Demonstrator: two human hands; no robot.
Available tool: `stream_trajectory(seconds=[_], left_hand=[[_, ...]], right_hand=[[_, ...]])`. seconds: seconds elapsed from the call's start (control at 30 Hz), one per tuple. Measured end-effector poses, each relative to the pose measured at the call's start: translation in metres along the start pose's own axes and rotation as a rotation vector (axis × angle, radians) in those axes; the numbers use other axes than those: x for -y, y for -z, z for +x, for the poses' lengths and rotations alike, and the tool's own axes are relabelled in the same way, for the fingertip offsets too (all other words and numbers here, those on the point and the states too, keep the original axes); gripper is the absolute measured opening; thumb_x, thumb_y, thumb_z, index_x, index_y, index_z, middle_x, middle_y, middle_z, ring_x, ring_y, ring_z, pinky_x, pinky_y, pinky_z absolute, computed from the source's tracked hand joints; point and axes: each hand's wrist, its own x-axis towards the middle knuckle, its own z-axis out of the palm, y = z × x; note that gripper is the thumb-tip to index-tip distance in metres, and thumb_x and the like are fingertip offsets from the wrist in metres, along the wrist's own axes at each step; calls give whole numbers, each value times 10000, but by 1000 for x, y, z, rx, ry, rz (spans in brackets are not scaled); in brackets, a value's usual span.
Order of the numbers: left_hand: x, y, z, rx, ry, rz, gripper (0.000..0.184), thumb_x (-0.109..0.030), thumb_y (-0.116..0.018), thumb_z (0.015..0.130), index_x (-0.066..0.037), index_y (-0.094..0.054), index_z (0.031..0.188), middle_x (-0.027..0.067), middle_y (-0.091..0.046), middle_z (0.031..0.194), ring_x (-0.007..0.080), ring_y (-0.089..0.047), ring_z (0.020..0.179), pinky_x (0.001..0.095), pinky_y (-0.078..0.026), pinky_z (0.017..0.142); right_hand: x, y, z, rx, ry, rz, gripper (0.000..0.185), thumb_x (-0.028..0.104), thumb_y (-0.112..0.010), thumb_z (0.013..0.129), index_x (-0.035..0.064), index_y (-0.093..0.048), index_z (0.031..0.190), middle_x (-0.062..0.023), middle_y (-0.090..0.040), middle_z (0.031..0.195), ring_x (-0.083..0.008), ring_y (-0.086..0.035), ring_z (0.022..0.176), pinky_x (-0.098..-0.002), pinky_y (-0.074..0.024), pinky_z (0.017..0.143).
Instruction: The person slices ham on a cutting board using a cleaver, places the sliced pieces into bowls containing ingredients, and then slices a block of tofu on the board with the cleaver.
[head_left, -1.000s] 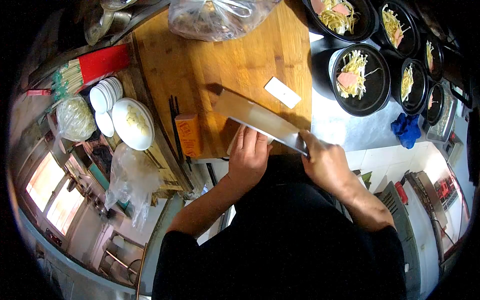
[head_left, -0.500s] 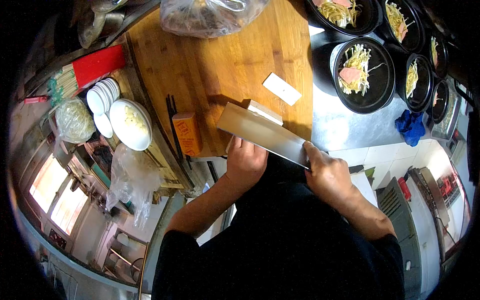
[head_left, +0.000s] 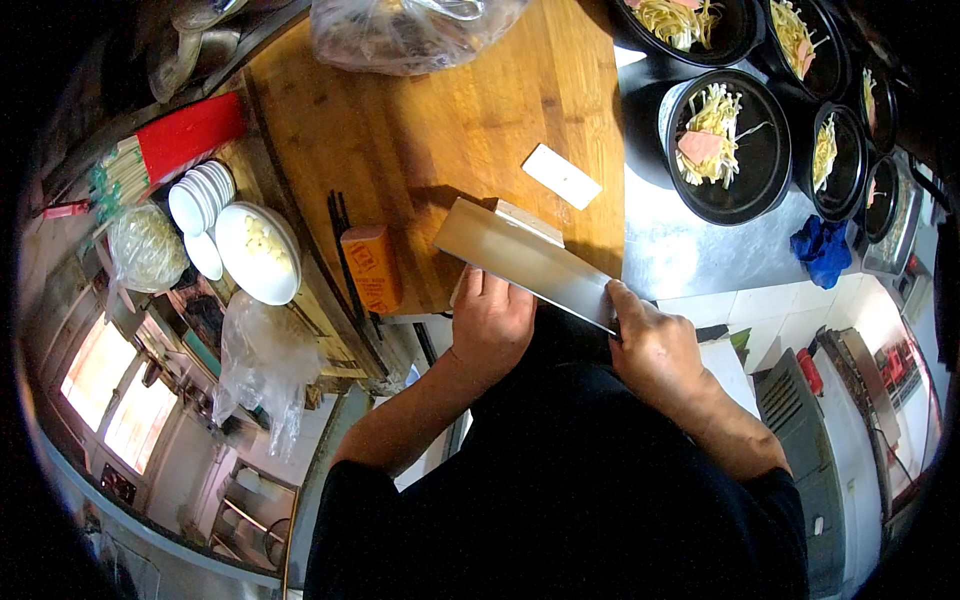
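My right hand [head_left: 655,340] grips a cleaver [head_left: 525,265], its wide blade slanting across the near edge of the wooden cutting board [head_left: 440,130]. Behind the blade, a pale block [head_left: 530,224] partly shows. My left hand [head_left: 493,318] is curled close against the near side of the blade, its fingertips on a pale edge that seems to be the same block; the blade hides most of the contact. A flat white rectangular slice [head_left: 562,177] lies on the board beyond the cleaver. To the left sit an orange packet [head_left: 371,268] and dark chopsticks [head_left: 345,250].
Several black bowls with noodle-like strands and pink slices, one nearest [head_left: 745,185], stand at right beside a blue cloth [head_left: 821,252]. A filled plastic bag [head_left: 415,35] rests at the board's far edge. Left are a white bowl [head_left: 283,285], stacked small dishes [head_left: 205,190] and a red packet [head_left: 190,132].
The view has shifted very slightly. Both hands, the cleaver and the pale block keep practically the same places.
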Motion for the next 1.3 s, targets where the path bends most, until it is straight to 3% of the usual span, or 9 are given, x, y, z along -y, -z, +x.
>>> stream_trajectory(seconds=[0.03, 0.27, 0.33, 0.63, 1.1, 1.17, 1.3], left_hand=[[0, 0, 0, -3, -6, 7, 360, -12, -734, 881, 103, -711, 1222, 292, -664, 1153, 515, -632, 1053, 620, -528, 998], [-1, 3, 1, 16, -9, 32, 353, -12, -732, 883, 101, -708, 1216, 291, -661, 1158, 517, -629, 1059, 619, -530, 998], [1, -1, -2, 16, -6, 30, 354, -10, -730, 883, 103, -706, 1218, 291, -661, 1156, 517, -629, 1061, 617, -530, 1001], [0, -1, -1, -16, -3, 13, 343, -1, -714, 883, 95, -704, 1213, 293, -660, 1151, 520, -631, 1049, 610, -540, 989], [-3, -8, -3, 6, 40, 62, 343, -41, -707, 926, 34, -703, 1260, 263, -652, 1107, 494, -644, 1010, 595, -559, 941], [-5, -9, -3, 15, 70, 67, 298, -57, -658, 925, 103, -674, 1177, 288, -647, 1094, 516, -630, 1059, 595, -546, 1048], [-8, -8, 0, 13, 42, 92, 299, -57, -665, 930, 98, -672, 1186, 289, -650, 1101, 513, -635, 1076, 589, -555, 1038]], right_hand=[[1, 1, 0, 19, -27, 6, 557, 8, -781, 866, -65, -604, 1389, -256, -786, 1008, -423, -805, 851, -488, -674, 735], [-2, 0, 0, 25, -18, -1, 557, 12, -779, 872, -56, -599, 1394, -258, -784, 1012, -431, -801, 856, -491, -671, 740], [-4, -1, 2, -33, 45, 1, 450, 55, -640, 961, -75, -583, 1388, -185, -741, 825, -396, -764, 682, -507, -630, 596], [-4, -2, 5, 14, 12, -15, 423, 62, -605, 985, -81, -589, 1382, -225, -759, 844, -406, -778, 697, -525, -635, 613], [1, 5, 10, 47, -4, -28, 367, 47, -592, 1006, -62, -614, 1356, -218, -757, 786, -403, -775, 653, -523, -624, 563], [1, 6, 11, 69, -6, -28, 367, 46, -595, 1003, -65, -612, 1353, -222, -757, 787, -405, -774, 653, -524, -623, 562], [1, 5, 17, 22, 38, -2, 354, 36, -580, 1007, -73, -597, 1343, -228, -756, 784, -424, -769, 656, -535, -619, 564]])
